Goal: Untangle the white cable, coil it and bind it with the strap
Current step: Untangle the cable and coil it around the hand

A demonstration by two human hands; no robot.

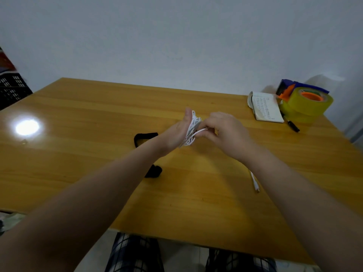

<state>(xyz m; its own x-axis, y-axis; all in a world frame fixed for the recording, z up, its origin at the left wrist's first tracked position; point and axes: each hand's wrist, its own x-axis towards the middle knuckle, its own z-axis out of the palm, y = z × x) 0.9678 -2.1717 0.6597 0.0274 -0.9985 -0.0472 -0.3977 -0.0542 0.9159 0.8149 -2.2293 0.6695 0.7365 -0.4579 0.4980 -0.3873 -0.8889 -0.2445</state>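
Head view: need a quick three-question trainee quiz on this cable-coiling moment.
1. True or false: the black strap is already bound round the white cable.
2. Which hand holds the coil? A. left hand B. right hand C. neither
3. Fill in: the cable's free plug end lies on the ____.

Key: 1. False, the strap lies on the table. 2. A; the right hand pinches one strand. 3. table.

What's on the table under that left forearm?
A black strap lies on the table, showing on both sides of the left forearm. Its middle is covered, so I cannot tell if it's one piece.
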